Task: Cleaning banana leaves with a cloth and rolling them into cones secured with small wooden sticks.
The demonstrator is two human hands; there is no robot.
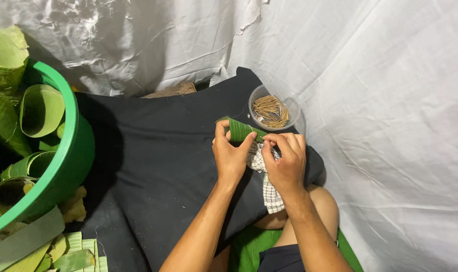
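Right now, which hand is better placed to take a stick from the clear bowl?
Probably the right hand: it is nearer the clear bowl of sticks, while the left hand grips the rolled leaf.

The rolled leaf (240, 130) I pinch looks waxy and ribbed, a fresh green with a slight sheen. Under my right hand (285, 163) lies a checked woven cloth (267, 180), soft and matt. The black fabric (158, 151) across the middle of the frame is dull and slightly fuzzy. At upper right, a clear plastic cup (275, 108) holds thin dry wooden sticks (270, 112). The green tub (70, 151) at left is smooth, glossy plastic. The white sheeting (390, 100) behind is creased and matt.
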